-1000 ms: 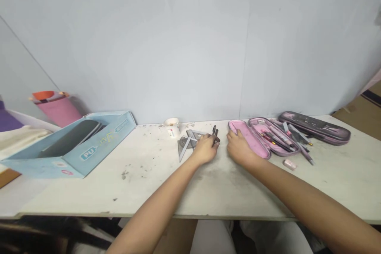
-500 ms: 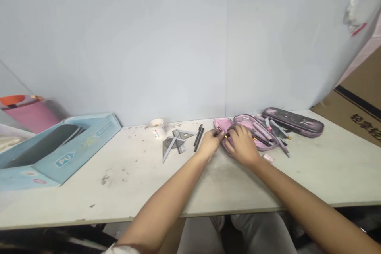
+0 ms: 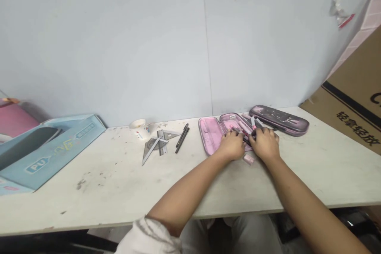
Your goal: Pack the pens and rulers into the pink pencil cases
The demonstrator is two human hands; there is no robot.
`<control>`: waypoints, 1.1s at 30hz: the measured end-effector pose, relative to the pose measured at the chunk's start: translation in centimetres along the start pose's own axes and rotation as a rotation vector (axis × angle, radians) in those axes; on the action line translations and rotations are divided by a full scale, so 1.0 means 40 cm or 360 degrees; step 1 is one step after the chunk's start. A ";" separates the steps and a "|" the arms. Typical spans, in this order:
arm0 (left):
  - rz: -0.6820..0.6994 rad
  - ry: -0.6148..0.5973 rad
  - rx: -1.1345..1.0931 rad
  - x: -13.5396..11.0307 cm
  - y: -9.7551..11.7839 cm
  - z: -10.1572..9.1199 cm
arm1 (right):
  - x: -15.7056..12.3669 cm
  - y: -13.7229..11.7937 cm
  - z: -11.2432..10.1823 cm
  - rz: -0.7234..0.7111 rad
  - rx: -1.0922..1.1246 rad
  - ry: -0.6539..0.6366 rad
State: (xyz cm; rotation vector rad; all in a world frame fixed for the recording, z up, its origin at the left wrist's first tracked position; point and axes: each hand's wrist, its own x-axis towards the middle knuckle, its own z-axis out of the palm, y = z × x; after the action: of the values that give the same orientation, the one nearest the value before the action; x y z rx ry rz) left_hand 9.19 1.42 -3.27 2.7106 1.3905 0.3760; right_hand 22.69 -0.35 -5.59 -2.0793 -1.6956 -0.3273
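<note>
The left hand (image 3: pixel 233 145) covers part of an open pink pencil case (image 3: pixel 210 135), the right hand (image 3: pixel 265 143) just beside it. An eraser (image 3: pixel 249 159) lies between them, a dark case (image 3: pixel 279 120) beyond the right hand, black pens (image 3: pixel 182 139) left of the left.

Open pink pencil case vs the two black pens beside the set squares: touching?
Apart. The head view shows pale tabletop between the pink pencil case and the two black pens.

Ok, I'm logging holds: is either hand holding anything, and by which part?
Cannot be told: the left hand is over the open pink case, the right hand at its edge; both hide their grip.
</note>
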 end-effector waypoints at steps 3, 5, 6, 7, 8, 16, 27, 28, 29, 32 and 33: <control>-0.0015 -0.0011 0.0069 0.003 -0.005 0.008 | 0.001 0.000 0.004 -0.0029 0.0006 -0.0085; 0.0003 0.0021 0.0037 -0.003 -0.013 0.005 | -0.001 -0.002 0.003 -0.0069 0.0003 -0.0137; 0.0015 0.0049 0.0009 -0.010 -0.018 0.002 | -0.002 -0.003 0.003 -0.0083 -0.0006 -0.0158; 0.0023 0.0083 -0.0021 -0.019 -0.024 -0.003 | -0.004 -0.004 0.001 -0.0093 -0.0018 -0.0175; 0.0022 0.0120 -0.0047 -0.030 -0.031 -0.010 | -0.006 -0.006 0.000 -0.0099 -0.0034 -0.0186; -0.0232 0.0394 -0.0114 -0.171 -0.206 -0.110 | -0.008 -0.135 -0.058 -0.0375 -0.0027 -0.0153; -0.0624 0.0316 0.0024 -0.328 -0.425 -0.126 | -0.043 -0.547 -0.029 -0.0875 0.0142 -0.0377; -0.0621 0.0275 0.0047 -0.331 -0.427 -0.123 | -0.044 -0.568 -0.021 -0.0849 0.0116 -0.0425; -0.0612 0.0239 0.0074 -0.332 -0.428 -0.120 | -0.044 -0.585 -0.014 -0.0814 0.0080 -0.0475; -0.0561 0.0200 0.0154 -0.331 -0.428 -0.113 | -0.040 -0.615 0.004 -0.0693 -0.0021 -0.0573; -0.0542 0.0206 0.0173 -0.331 -0.427 -0.111 | -0.039 -0.620 0.007 -0.0656 -0.0043 -0.0587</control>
State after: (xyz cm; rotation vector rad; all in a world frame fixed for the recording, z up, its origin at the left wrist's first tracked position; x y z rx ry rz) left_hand -12.83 0.55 -4.36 2.4959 1.9194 0.4658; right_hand -1.74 2.31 -2.02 -1.8787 -2.3551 -0.0895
